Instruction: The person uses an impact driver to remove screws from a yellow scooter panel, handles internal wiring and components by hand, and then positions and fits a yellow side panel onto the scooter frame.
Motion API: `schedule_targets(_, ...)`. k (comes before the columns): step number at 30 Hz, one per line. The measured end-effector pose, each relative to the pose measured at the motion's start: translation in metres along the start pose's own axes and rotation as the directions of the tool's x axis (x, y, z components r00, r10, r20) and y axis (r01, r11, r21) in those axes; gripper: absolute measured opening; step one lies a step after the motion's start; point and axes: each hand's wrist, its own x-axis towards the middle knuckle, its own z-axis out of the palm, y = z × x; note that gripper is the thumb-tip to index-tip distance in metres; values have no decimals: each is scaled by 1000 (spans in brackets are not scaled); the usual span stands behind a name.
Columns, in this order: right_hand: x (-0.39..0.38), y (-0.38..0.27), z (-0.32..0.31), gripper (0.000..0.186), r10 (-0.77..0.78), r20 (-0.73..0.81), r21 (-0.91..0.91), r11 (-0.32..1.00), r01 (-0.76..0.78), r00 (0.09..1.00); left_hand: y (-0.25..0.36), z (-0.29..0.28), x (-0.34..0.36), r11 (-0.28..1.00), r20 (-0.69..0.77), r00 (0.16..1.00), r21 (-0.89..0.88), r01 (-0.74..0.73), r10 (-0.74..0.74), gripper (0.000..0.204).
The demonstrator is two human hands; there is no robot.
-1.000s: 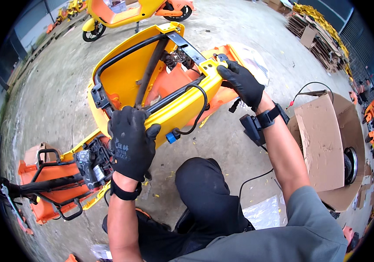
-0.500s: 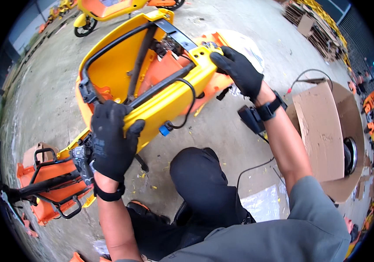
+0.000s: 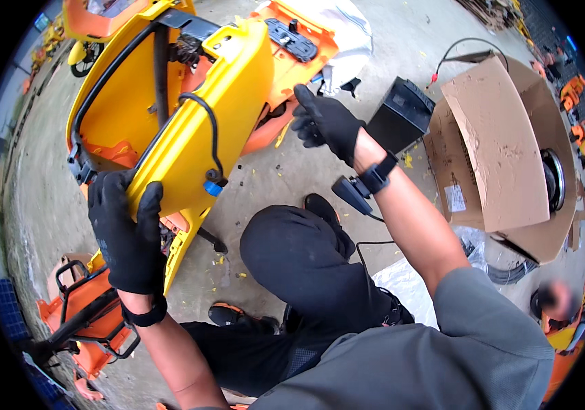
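Left hand [image 3: 127, 236], gloved, gripped the yellow shell's [image 3: 190, 130] lower edge at centre left; right hand [image 3: 325, 121] hovered spread, empty. Shell judged stiff, bulky, best held by rims.

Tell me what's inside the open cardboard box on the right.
Inside the cardboard box, a dark round part with a shiny metal rim shows at the opening. The box's flap and wall cover the rest, so other contents can't be seen.

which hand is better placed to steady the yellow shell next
Left. The left hand already clamps the lower edge of the yellow shell, while the right hand hangs open beside it, touching nothing.
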Motion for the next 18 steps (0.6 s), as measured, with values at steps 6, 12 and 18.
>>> schedule_targets(6, 49, -9, 14, 25, -165, -122, 186, 965, 186, 979, -10, -2, -3, 1000, 55, 998, 18, -20, 19, 16)
schedule_targets(12, 94, -14, -16, 22, -586, -215, -326, 797, 508, 781, -13, 0, -1, 992, 92, 995, -115, 51, -40, 13)
schedule_targets(18, 111, -37, -45, 36, -594, -177, -368, 780, 507, 785, -18, -2, -1, 970, 128, 985, -197, 141, -117, 12)
